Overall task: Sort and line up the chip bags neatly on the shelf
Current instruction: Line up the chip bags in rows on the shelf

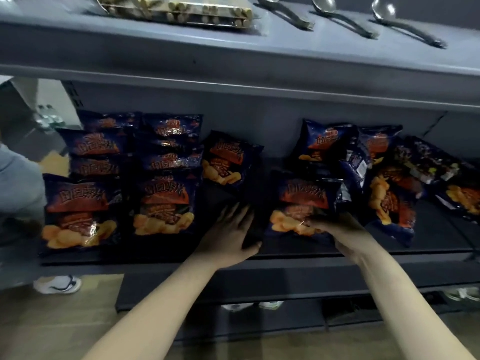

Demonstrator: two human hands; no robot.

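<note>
Right hand (pixel 335 228) gripped the lower edge of a chip bag (pixel 306 201) on the shelf (pixel 285 258) — fingers clamped on it, likely to slide it into line. Left hand (pixel 231 237) lay flat, fingers spread, empty — bracing beside two tidy rows (pixel 124 178).

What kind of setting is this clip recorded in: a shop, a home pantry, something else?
Probably a shop or a mock retail setup. Dark tiered shelving holds many identical chip bags stacked in rows, and the shelf above displays ladles laid side by side, and a clear pack of sticks. Another person's sneaker shows nearby.
</note>
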